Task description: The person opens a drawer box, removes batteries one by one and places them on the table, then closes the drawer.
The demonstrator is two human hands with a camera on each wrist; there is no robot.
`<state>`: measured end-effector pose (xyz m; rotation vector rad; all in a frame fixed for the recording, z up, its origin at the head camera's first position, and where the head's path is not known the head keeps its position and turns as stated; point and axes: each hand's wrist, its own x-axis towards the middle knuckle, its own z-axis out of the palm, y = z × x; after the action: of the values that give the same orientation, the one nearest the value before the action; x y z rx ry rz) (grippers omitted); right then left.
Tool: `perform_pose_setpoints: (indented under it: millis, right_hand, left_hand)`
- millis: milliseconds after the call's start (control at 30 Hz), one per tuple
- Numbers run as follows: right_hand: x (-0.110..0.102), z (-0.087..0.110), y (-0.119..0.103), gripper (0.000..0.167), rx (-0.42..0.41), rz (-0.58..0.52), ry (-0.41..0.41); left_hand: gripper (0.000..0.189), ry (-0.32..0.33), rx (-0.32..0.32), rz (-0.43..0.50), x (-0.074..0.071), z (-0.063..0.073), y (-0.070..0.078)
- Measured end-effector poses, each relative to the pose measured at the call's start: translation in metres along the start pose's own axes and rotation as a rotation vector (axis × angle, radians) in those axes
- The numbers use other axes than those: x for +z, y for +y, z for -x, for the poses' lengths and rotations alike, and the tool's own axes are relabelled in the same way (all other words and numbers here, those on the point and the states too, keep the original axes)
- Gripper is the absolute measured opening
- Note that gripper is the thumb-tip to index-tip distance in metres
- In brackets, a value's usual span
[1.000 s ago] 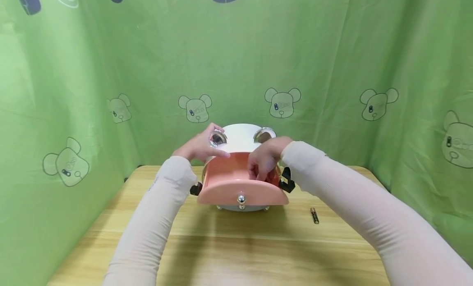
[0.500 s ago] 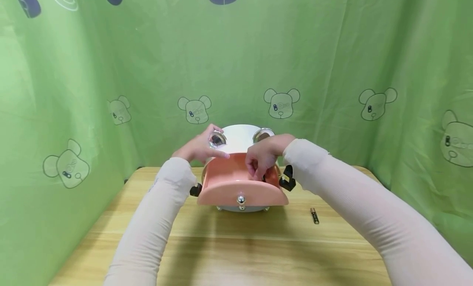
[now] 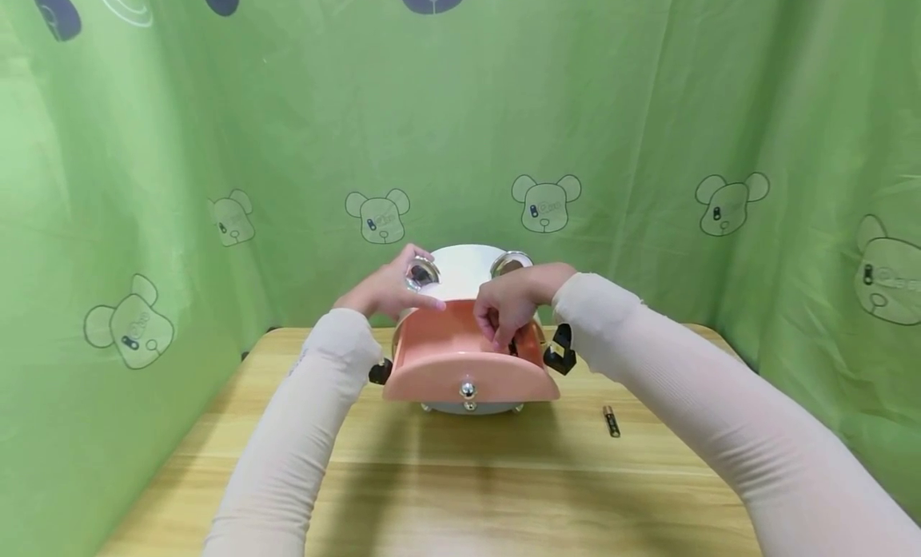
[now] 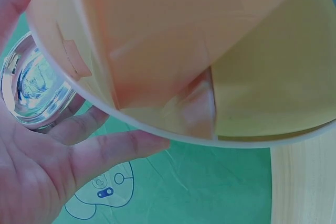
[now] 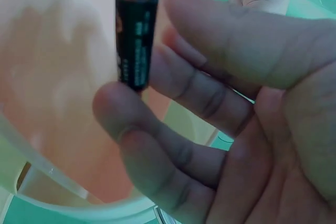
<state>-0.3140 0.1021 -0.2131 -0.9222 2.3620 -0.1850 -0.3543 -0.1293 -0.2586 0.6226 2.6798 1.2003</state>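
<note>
Pink drawer (image 3: 424, 379), pulled out of a white case (image 3: 464, 271), with both hands engaged. Compared with one second ago, the right hand (image 3: 515, 297) lies slightly further left within the drawer, exposing a black battery (image 3: 512, 348) beside it; work inside the drawer therefore appears unfinished. The battery lies within the drawer, toward its right side. In the right wrist view its long axis runs nearly vertical, the flat brownish end uppermost, the opposite end hidden by a fingertip; whether it stands or lies relative to the drawer cannot be told. The right fingers (image 5: 113, 106) curl round it; firmness of grip is unclear. The left hand (image 3: 388, 287), above and left of the drawer, grips the case, fingers behind a silver cup (image 3: 423, 271), thumb along the rim. A second battery (image 3: 612, 421) rests on the worktop (image 3: 475, 485), right of the drawer.
</note>
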Motion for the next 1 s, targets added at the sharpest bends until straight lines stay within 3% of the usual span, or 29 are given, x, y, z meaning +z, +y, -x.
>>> perform_pose_setpoints:
  millis: [267,533,800,1000]
  right_hand:
    - [0.0,0.002,0.0,0.018,-0.037,0.07,0.064]
    - [0.002,0.007,-0.001,0.029,0.035,-0.073,0.051]
    - [0.004,0.013,-0.002,0.036,0.008,-0.026,0.096]
    - [0.002,0.018,-0.002,0.035,-0.015,0.031,0.124]
  left_hand:
    - [0.088,0.0,0.002,-0.003,0.0,0.002,0.001]
    - [0.088,-0.002,0.007,-0.006,0.0,0.001,0.002]
    - [0.09,0.001,0.009,-0.043,-0.001,0.0,0.0]
    - [0.09,-0.006,-0.01,-0.005,-0.001,0.001,0.002]
